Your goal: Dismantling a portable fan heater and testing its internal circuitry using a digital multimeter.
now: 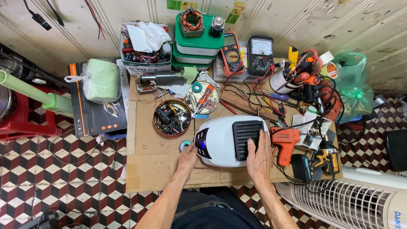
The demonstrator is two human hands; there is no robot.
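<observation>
A white rounded appliance housing (223, 140) with a black vent grille (247, 138) is lying on a cardboard sheet (152, 162), near the person. The right hand (259, 159) is pressing flat and open on the grille; the left hand (187, 157) is cupping the housing's left edge. A small solder roll (184, 146) is lying beside that hand. Shifting the housing could nudge the roll or snag the tangled wires (258, 96) farther back.

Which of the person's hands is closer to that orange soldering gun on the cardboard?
Right. The right hand rests on the white appliance's black grille, just beside the orange soldering gun. The left hand is at the appliance's far side.
</observation>
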